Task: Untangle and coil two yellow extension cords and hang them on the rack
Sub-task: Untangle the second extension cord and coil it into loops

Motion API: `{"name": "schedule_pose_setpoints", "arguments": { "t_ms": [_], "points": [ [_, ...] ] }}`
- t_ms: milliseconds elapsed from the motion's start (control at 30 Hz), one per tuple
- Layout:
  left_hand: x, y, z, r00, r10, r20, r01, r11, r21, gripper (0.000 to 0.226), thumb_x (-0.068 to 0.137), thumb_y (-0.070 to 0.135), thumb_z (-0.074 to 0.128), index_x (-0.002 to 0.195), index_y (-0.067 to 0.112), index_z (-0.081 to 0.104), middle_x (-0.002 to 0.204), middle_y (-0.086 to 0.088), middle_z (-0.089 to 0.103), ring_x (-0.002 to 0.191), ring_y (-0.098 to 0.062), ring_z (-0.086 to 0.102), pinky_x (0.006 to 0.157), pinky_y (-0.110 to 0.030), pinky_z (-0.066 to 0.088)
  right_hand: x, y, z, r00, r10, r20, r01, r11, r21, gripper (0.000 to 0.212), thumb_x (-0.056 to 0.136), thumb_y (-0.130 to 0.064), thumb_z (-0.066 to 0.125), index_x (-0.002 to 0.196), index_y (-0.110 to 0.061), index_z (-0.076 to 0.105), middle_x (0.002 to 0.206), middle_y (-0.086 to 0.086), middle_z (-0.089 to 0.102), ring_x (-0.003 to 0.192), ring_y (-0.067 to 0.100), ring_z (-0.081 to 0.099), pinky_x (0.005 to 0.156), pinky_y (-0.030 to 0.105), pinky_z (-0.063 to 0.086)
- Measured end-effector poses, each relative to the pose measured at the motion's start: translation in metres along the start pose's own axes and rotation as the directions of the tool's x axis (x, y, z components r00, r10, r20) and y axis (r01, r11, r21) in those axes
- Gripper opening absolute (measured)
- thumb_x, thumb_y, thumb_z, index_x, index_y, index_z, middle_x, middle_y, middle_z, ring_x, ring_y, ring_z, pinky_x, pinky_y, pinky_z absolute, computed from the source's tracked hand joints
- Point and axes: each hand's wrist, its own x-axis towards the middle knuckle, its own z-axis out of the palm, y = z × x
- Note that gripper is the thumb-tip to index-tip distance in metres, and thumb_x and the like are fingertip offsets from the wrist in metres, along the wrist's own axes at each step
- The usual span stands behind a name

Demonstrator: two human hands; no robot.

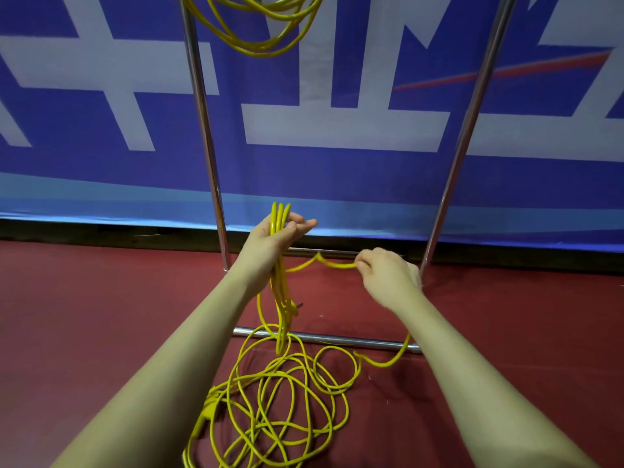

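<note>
Both hands [275, 238] [385, 275] gripping yellow cord [337, 265].

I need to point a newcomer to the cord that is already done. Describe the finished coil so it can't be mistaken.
Start at the metal rack standing against the blue and white banner. Between its two uprights, at the very top of the view, a coiled yellow cord hangs in neat loops. Unlike the loose yellow cord sprawled on the red floor below, it hangs clear of the floor and no hand touches it.
</note>
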Motion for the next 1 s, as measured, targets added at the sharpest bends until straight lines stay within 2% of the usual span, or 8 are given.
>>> {"name": "schedule_pose_setpoints", "arguments": {
  "t_ms": [100, 233, 333, 433, 600, 733, 800, 1000],
  "points": [
    [-0.005, -0.01, 0.005, 0.997, -0.031, 0.064, 0.014, 0.97, 0.245, 0.013, 0.101, 0.007, 0.045, 0.1, 0.013, 0.056, 0.107, -0.008, 0.072, 0.108, -0.01, 0.065, 0.104, -0.026, 0.04, 0.001, -0.001, -0.012, 0.986, -0.145, 0.08, 0.136, 0.985, 0.109, 0.019, 0.096, -0.027, 0.047, 0.099, -0.027, 0.065, 0.095, -0.01, 0.06, 0.1, 0.011, 0.046, 0.079, 0.028, 0.031],
    [-0.013, -0.017, 0.015, 0.968, -0.131, 0.213, 0.049, 0.935, 0.351, 0.013, 0.101, 0.006, 0.043, 0.103, 0.009, 0.055, 0.097, -0.015, 0.071, 0.089, -0.006, 0.067, 0.096, -0.027, 0.044, 0.007, -0.002, -0.019, 0.971, -0.24, -0.019, 0.225, 0.875, 0.429, 0.012, 0.089, -0.024, 0.055, 0.082, -0.024, 0.066, 0.073, -0.009, 0.056, 0.077, 0.006, 0.045, 0.078, 0.028, 0.033],
    [-0.015, -0.017, 0.019, 0.956, -0.131, 0.262, 0.044, 0.949, 0.314, 0.015, 0.102, 0.016, 0.046, 0.1, 0.009, 0.06, 0.072, -0.002, 0.061, 0.068, -0.012, 0.057, 0.074, -0.028, 0.045, 0.01, -0.002, -0.016, 0.97, -0.213, -0.121, 0.242, 0.762, 0.6, 0.009, 0.089, -0.021, 0.06, 0.086, -0.016, 0.067, 0.076, 0.0, 0.061, 0.075, 0.016, 0.053, 0.072, 0.03, 0.04],
    [-0.012, -0.014, 0.02, 0.98, -0.09, 0.178, 0.059, 0.983, 0.173, 0.022, 0.099, 0.02, 0.051, 0.089, 0.004, 0.062, 0.058, 0.005, 0.039, 0.048, -0.006, 0.033, 0.049, -0.018, 0.03, 0.008, -0.001, -0.011, 0.986, -0.101, -0.131, 0.166, 0.623, 0.764, 0.007, 0.088, -0.015, 0.066, 0.087, -0.015, 0.06, 0.067, 0.001, 0.055, 0.056, 0.006, 0.046, 0.059, 0.019, 0.037],
    [-0.003, 0.008, 0.009, 0.997, -0.059, 0.047, 0.064, 0.992, -0.109, 0.027, 0.102, 0.018, 0.041, 0.082, 0.007, 0.056, 0.049, 0.01, 0.029, 0.04, -0.002, 0.022, 0.04, -0.015, 0.018, 0.002, 0.015, 0.004, 0.998, -0.013, 0.057, -0.049, 0.352, 0.935, 0.011, 0.092, -0.007, 0.058, 0.084, -0.013, 0.054, 0.059, -0.004, 0.05, 0.044, 0.006, 0.042, 0.059, 0.029, 0.046],
    [-0.003, 0.013, 0.005, 0.996, -0.077, 0.035, 0.08, 0.993, -0.09, 0.029, 0.102, 0.019, 0.041, 0.083, 0.005, 0.058, 0.049, 0.005, 0.039, 0.037, -0.005, 0.027, 0.039, -0.016, 0.023, 0.0, 0.018, 0.002, 0.998, 0.066, 0.011, -0.017, 0.098, 0.995, 0.017, 0.093, -0.001, 0.053, 0.085, -0.015, 0.05, 0.062, 0.002, 0.044, 0.045, 0.006, 0.034, 0.047, 0.019, 0.03],
    [-0.006, 0.012, 0.006, 0.987, -0.147, 0.067, 0.149, 0.989, -0.024, 0.028, 0.102, 0.02, 0.042, 0.086, 0.005, 0.06, 0.052, 0.002, 0.054, 0.037, -0.008, 0.042, 0.041, -0.017, 0.033, 0.001, 0.016, -0.002, 0.994, 0.103, -0.042, 0.031, 0.107, 0.994, 0.017, 0.093, -0.002, 0.053, 0.083, -0.015, 0.052, 0.061, 0.0, 0.043, 0.045, 0.005, 0.032, 0.045, 0.017, 0.024],
    [-0.004, 0.009, -0.009, 0.985, -0.175, 0.002, 0.174, 0.982, -0.077, 0.022, 0.1, 0.015, 0.047, 0.096, 0.003, 0.064, 0.084, -0.011, 0.075, 0.083, -0.019, 0.073, 0.08, -0.025, 0.056, 0.001, 0.019, -0.015, 0.992, -0.084, -0.095, 0.124, 0.491, 0.862, 0.019, 0.086, 0.002, 0.062, 0.077, -0.015, 0.062, 0.069, -0.003, 0.055, 0.06, -0.005, 0.047, 0.064, 0.01, 0.036]
  ]
}}
